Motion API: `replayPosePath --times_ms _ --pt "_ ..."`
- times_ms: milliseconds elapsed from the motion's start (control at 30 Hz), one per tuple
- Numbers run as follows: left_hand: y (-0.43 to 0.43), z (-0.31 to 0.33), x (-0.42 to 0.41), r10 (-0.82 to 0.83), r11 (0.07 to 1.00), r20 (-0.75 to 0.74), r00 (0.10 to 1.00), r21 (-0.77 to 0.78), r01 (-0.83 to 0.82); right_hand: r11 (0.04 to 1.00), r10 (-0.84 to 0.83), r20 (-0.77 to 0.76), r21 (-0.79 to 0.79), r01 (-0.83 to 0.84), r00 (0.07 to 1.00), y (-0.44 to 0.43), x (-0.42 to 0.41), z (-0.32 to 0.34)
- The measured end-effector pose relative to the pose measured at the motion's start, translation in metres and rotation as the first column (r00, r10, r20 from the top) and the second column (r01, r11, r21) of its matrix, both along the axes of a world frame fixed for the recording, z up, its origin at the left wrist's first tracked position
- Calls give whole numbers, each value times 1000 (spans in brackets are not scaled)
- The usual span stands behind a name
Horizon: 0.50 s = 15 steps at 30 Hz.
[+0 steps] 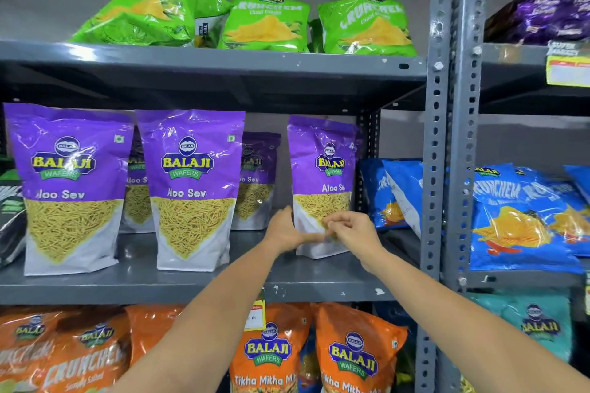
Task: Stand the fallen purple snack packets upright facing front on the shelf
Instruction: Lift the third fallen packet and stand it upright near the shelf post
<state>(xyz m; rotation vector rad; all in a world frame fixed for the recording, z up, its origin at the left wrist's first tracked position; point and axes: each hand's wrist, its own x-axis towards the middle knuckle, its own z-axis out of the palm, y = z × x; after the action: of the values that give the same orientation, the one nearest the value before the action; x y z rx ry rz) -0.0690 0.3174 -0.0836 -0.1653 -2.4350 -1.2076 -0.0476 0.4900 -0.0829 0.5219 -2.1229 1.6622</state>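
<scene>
- Head view: two purple packets (68, 188) (191, 188) stand upright, facing front, on the grey shelf (191, 287), with two more behind.
- Left hand (282, 230), open, rests against the left edge of the third front packet (322, 169).
- Right hand (351, 231) pinches that packet's lower front; it stands upright, slightly turned.
- Blue packets (396, 195) lean just right.

5 purple snack packets (190, 188) stand on the grey shelf (191, 287); 3 green packets (265, 24) above; perhaps 5 orange packets (354, 351) below, partly cropped; 2 hands (282, 230).
</scene>
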Motion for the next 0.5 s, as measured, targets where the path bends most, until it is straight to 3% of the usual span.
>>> replayPosePath --times_ms 100,167,300,400,500 --pt "-7 4 0 -23 1000 70 997 10 22 975 -179 43 -126 183 983 14 -10 6" --pt "-12 9 4 -35 999 93 995 14 34 961 -227 178 -120 250 958 26 -21 11" --pt "-13 17 4 -72 997 183 981 18 70 990 -60 348 -100 101 936 41 -32 20" --pt "-12 12 -9 -135 989 193 972 80 121 989 128 385 -114 -91 914 40 -29 20" --pt "-9 5 -14 -109 992 170 979 77 97 983 185 380 -77 -168 906 36 -32 12"
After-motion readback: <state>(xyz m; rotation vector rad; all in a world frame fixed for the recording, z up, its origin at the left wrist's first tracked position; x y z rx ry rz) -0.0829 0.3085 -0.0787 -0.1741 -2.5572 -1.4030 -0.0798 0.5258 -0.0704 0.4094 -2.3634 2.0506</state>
